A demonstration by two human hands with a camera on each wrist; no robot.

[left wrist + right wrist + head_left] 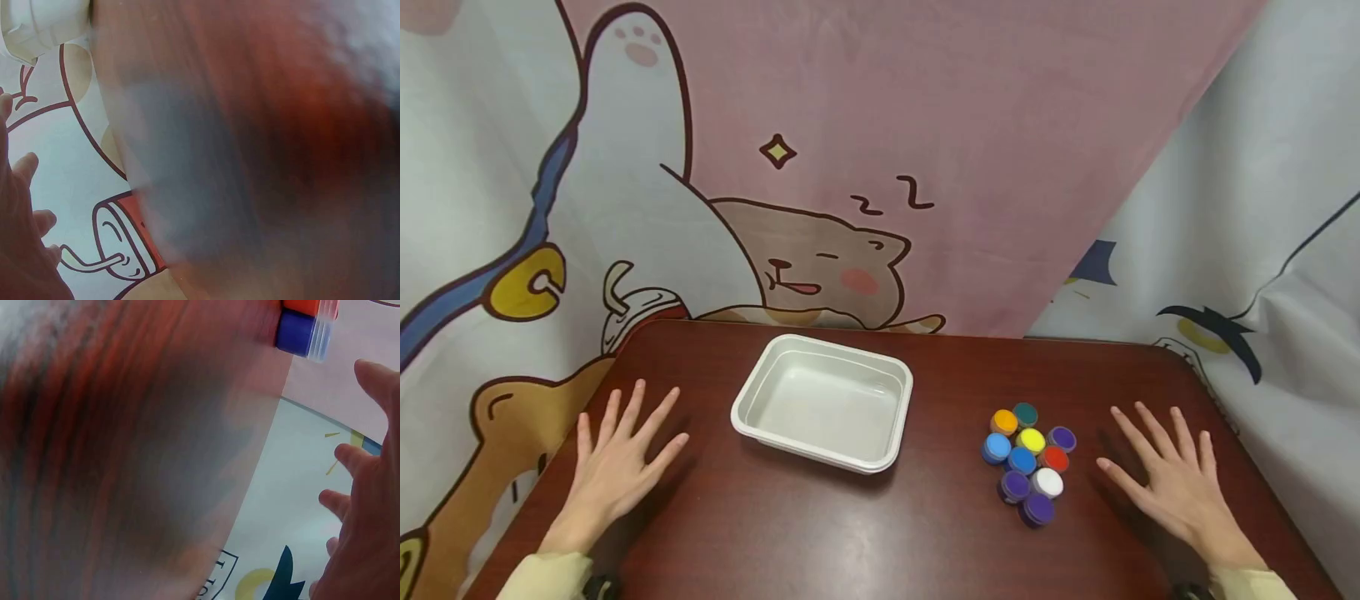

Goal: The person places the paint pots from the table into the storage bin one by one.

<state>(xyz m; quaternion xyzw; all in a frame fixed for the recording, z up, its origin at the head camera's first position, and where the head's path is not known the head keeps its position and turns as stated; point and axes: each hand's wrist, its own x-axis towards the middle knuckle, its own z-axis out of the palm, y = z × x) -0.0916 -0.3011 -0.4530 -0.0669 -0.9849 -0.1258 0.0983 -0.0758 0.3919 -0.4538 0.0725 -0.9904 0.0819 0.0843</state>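
My left hand point(616, 468) is spread flat over the left side of the table, holding nothing; the left wrist view shows its fingers at the left edge. To its right stands a white rectangular tray point(822, 458), with nothing inside. On the right side my right hand point(1180, 485) is also spread, fingers apart, with nothing in it. Just left of it sits a cluster of small round paint pots, among them an orange point(1003, 422), a yellow point(1031, 441), a red point(1055, 458), a white point(1047, 482) and a purple pot point(1037, 509). Neither hand touches them.
The dark red-brown table point(760, 533) has its back edge against a hanging cloth point(985, 167) printed with cartoon animals. More cloth point(1307, 333) hangs at the right. The tray and the pots stand apart, with bare tabletop between them.
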